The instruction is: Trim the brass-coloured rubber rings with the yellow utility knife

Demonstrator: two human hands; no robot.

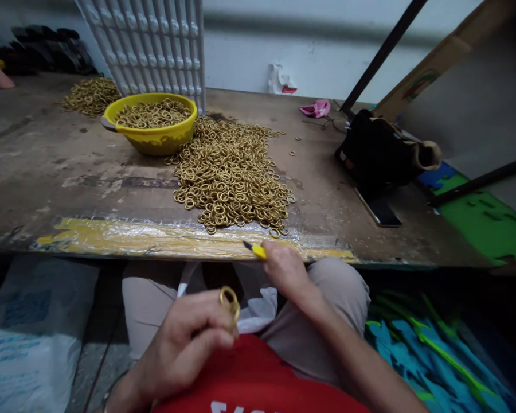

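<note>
Between the thumb and fingers of my left hand (189,338) is a gold ring (229,303), held up over my lap; whether a second ring sits behind it I cannot tell. My right hand (286,269) is closed around a yellow utility knife (258,250), its dark blade pointing left near the table's front edge. A loose heap of gold rings (236,178) spreads over the table just beyond my hands. Behind it on the left, a yellow basin (159,139) is filled with more such rings. An open white bag (258,310) lies between my knees, partly hidden by my hands.
The brown table (90,166) has yellow tape (124,234) along its front edge. A grey ribbed plastic panel (155,46) stands behind the basin, near another ring pile (91,96). At right are a black bag (376,146), a phone (380,209) and a pink item (316,108).
</note>
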